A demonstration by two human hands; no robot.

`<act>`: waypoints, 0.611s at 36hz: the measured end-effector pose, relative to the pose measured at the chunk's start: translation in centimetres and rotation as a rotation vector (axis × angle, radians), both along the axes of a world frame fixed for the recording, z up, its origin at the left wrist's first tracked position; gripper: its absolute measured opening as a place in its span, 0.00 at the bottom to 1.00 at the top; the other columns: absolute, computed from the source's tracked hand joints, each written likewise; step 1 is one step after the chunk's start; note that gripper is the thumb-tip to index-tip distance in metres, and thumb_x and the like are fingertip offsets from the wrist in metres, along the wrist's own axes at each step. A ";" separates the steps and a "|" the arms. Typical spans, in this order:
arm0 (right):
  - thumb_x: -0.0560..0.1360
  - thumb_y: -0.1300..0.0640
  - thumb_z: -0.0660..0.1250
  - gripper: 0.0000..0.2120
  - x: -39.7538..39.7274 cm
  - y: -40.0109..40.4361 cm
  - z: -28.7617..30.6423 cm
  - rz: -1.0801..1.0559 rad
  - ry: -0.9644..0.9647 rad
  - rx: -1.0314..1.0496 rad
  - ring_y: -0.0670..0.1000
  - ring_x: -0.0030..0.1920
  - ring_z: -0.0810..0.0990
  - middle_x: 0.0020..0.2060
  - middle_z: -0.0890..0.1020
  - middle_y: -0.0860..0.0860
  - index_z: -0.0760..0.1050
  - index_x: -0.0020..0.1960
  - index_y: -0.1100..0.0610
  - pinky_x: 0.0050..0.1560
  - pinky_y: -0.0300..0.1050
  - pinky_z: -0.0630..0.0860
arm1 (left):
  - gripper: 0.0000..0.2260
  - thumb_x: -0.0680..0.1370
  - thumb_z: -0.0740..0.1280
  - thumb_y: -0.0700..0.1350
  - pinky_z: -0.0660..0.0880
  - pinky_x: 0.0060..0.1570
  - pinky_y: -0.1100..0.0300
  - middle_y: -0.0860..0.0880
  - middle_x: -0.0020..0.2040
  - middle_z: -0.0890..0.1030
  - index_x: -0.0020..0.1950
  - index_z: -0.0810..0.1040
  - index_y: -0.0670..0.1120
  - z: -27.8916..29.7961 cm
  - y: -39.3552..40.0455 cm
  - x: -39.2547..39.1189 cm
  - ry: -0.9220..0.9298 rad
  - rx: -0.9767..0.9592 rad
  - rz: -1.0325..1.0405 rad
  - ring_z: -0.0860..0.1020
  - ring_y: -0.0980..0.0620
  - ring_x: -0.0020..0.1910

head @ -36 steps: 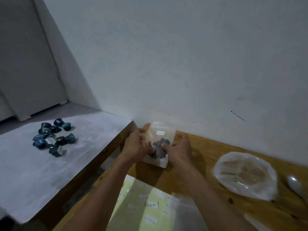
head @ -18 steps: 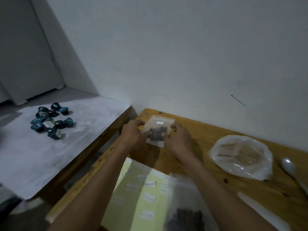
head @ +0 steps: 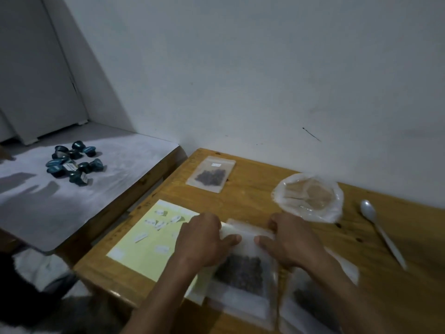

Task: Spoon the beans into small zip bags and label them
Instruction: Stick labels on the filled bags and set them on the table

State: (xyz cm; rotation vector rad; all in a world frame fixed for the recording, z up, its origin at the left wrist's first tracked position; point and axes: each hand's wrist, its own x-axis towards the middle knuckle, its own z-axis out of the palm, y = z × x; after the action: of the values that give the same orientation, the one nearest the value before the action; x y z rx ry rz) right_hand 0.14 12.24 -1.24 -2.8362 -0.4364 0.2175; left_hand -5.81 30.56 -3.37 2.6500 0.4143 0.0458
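A: Both hands on the near zip bag [head: 243,268] of beans, flat on the wooden table [head: 252,196].

B: Left hand [head: 204,239] and right hand [head: 291,242] flank its top edge, thumbs apparently pinching; the mouth runs crosswise between them.

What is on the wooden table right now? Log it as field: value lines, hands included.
left hand: pinches top edge of near zip bag
right hand: pinches same edge
near zip bag: holds dark beans, no label visible
far zip bag: labelled, beans inside, lying flat, untouched
label sheet: left of near bag
spoon: right side, idle
plastic-wrapped plate: behind right hand
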 end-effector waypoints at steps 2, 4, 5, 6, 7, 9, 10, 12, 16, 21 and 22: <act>0.71 0.39 0.72 0.20 -0.3 -0.1 -0.6 -0.017 -0.009 0.077 0.51 0.52 0.80 0.52 0.81 0.47 0.77 0.57 0.49 0.53 0.50 0.79 | 0.23 0.72 0.69 0.66 0.78 0.51 0.50 0.50 0.52 0.81 0.55 0.78 0.49 -0.2 -0.8 -0.3 -0.006 0.035 0.041 0.79 0.49 0.49; 0.70 0.41 0.73 0.22 -0.4 -0.3 -1.1 -0.030 -0.016 0.153 0.51 0.55 0.79 0.54 0.81 0.48 0.77 0.59 0.51 0.54 0.49 0.78 | 0.21 0.72 0.69 0.64 0.78 0.52 0.50 0.49 0.51 0.81 0.54 0.78 0.49 -0.1 -1.3 -0.3 -0.027 0.024 0.056 0.79 0.49 0.49; 0.70 0.42 0.74 0.22 -0.4 -0.3 -1.4 -0.032 -0.021 0.187 0.51 0.55 0.79 0.55 0.81 0.48 0.77 0.60 0.51 0.54 0.48 0.78 | 0.20 0.73 0.69 0.64 0.78 0.51 0.50 0.49 0.51 0.81 0.54 0.78 0.49 0.0 -1.5 -0.4 -0.030 0.006 0.060 0.79 0.50 0.49; 0.70 0.43 0.75 0.23 -0.4 -0.4 -1.6 -0.040 -0.027 0.222 0.50 0.56 0.79 0.55 0.81 0.48 0.77 0.60 0.50 0.55 0.48 0.78 | 0.20 0.73 0.70 0.63 0.78 0.51 0.50 0.49 0.50 0.81 0.53 0.78 0.49 0.0 -1.7 -0.4 -0.035 -0.023 0.064 0.79 0.50 0.49; 0.69 0.44 0.76 0.23 -0.3 -0.5 -1.8 -0.051 -0.033 0.262 0.50 0.56 0.79 0.55 0.81 0.48 0.77 0.61 0.50 0.55 0.48 0.78 | 0.19 0.73 0.71 0.62 0.78 0.51 0.50 0.49 0.50 0.81 0.53 0.78 0.48 0.1 -1.9 -0.4 -0.042 -0.057 0.075 0.79 0.50 0.49; 0.69 0.49 0.77 0.21 -0.2 -0.7 -1.9 -0.080 -0.021 0.373 0.47 0.52 0.79 0.53 0.80 0.48 0.77 0.60 0.50 0.51 0.44 0.77 | 0.19 0.72 0.73 0.60 0.78 0.52 0.51 0.51 0.51 0.80 0.55 0.77 0.49 0.1 -2.2 -0.4 -0.056 -0.133 0.105 0.79 0.50 0.50; 0.70 0.53 0.77 0.19 -0.2 -0.8 -1.8 -0.097 -0.007 0.441 0.46 0.49 0.78 0.51 0.80 0.47 0.77 0.58 0.50 0.48 0.42 0.76 | 0.19 0.71 0.74 0.59 0.78 0.50 0.52 0.51 0.51 0.79 0.55 0.76 0.50 0.2 -2.2 -0.4 -0.074 -0.173 0.123 0.78 0.51 0.50; 0.69 0.59 0.77 0.15 -0.2 -0.9 -1.7 -0.134 0.007 0.584 0.46 0.43 0.79 0.45 0.80 0.47 0.78 0.53 0.51 0.43 0.42 0.77 | 0.17 0.71 0.76 0.55 0.76 0.45 0.57 0.51 0.49 0.79 0.53 0.76 0.50 0.5 -2.3 -0.5 -0.132 -0.267 0.166 0.77 0.52 0.47; 0.68 0.66 0.79 0.16 -0.1 -1.5 -0.9 -0.187 0.049 0.917 0.48 0.42 0.80 0.43 0.80 0.49 0.79 0.48 0.50 0.44 0.41 0.81 | 0.10 0.73 0.76 0.44 0.78 0.42 0.51 0.46 0.41 0.82 0.46 0.76 0.43 1.4 -2.1 -1.0 -0.253 -0.609 0.196 0.80 0.50 0.40; 0.70 0.62 0.78 0.13 -0.2 -1.3 1.3 -0.107 0.203 1.187 0.43 0.42 0.82 0.44 0.84 0.53 0.82 0.52 0.55 0.39 0.32 0.77 | 0.08 0.76 0.69 0.32 0.81 0.44 0.45 0.38 0.42 0.85 0.48 0.71 0.40 3.7 -1.2 -2.0 -0.302 -1.108 0.147 0.84 0.45 0.40; 0.71 0.61 0.77 0.10 -0.2 -0.9 1.7 -0.094 0.236 1.204 0.42 0.39 0.81 0.42 0.85 0.53 0.83 0.51 0.56 0.36 0.30 0.75 | 0.08 0.76 0.70 0.33 0.81 0.42 0.46 0.39 0.43 0.85 0.47 0.71 0.41 4.2 -1.0 -2.2 -0.323 -1.132 0.147 0.84 0.45 0.40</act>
State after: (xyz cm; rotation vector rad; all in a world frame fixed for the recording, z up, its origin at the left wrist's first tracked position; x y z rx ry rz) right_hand -0.07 11.29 0.42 -1.6218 -0.2410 0.1764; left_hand -8.03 29.57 0.82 1.4642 0.3654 0.2111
